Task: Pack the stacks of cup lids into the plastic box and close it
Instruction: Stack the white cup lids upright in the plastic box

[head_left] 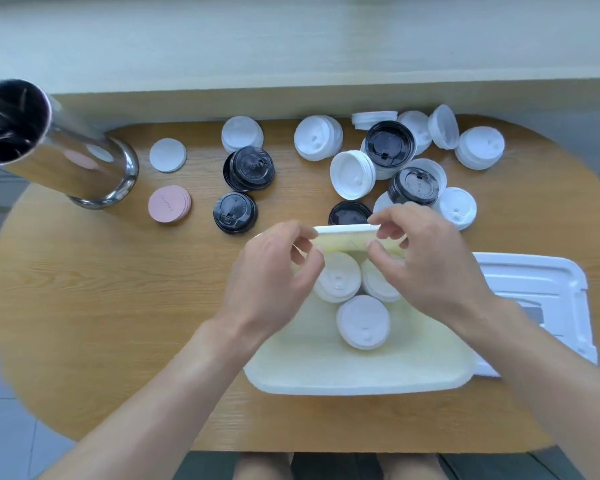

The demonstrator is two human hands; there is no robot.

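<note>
Head view: left hand (274, 268) and right hand (426, 258) held over the plastic box (361, 375), fingers loosely spread and empty, three white lid stacks (362, 322) inside, box cover (548, 289) beside its right edge, bare table (118, 306) leftward.

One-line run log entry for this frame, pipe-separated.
phase: packing | plastic box: open, three white lid stacks inside | left hand, right hand: over box's far end, empty | box lid: beside box | remaining stacks: on table
</note>
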